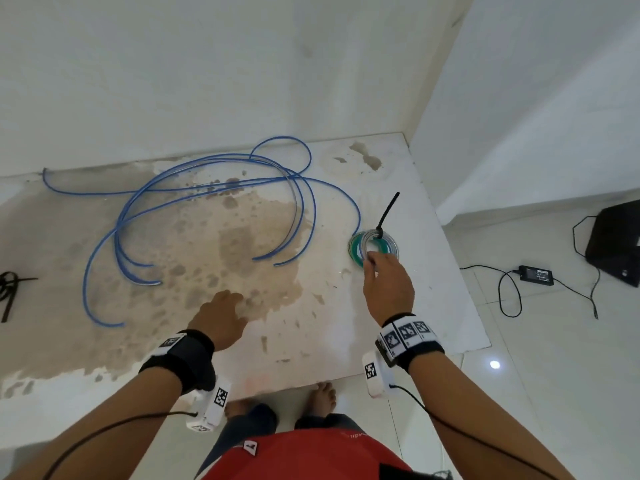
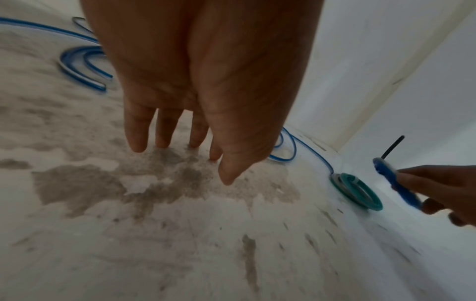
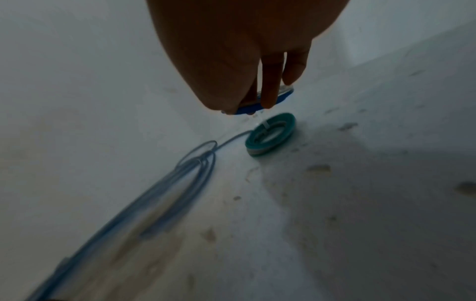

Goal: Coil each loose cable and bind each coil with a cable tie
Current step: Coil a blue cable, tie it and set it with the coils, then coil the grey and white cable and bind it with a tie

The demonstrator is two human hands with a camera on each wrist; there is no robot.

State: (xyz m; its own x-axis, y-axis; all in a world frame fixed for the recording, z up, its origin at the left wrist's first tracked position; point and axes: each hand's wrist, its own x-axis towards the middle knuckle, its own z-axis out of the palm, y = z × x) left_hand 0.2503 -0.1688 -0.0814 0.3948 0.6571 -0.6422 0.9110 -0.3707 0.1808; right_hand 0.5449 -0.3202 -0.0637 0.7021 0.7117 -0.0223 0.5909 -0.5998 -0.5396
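Observation:
Several loose blue cables (image 1: 207, 188) lie spread over the stained white board (image 1: 311, 341). My right hand (image 1: 372, 261) pinches a small blue coil (image 1: 394, 245) bound with a black cable tie (image 1: 388, 213) whose tail sticks up. In the left wrist view that blue coil (image 2: 394, 183) hangs just above a green coil (image 2: 358, 193) lying flat near the board's right edge. The right wrist view shows my fingers (image 3: 268, 91) round the blue coil (image 3: 260, 107), with the green coil (image 3: 270, 134) below. My left hand (image 1: 232, 299) hovers over the board's middle, fingers (image 2: 139, 132) straight, holding nothing.
Spare black cable ties (image 1: 8, 292) lie at the board's far left. White walls close in behind and on the right. On the tiled floor to the right are a power adapter (image 1: 536, 274) with its cord and a black case (image 1: 616, 244). My feet (image 1: 323, 393) stand below the board's front edge.

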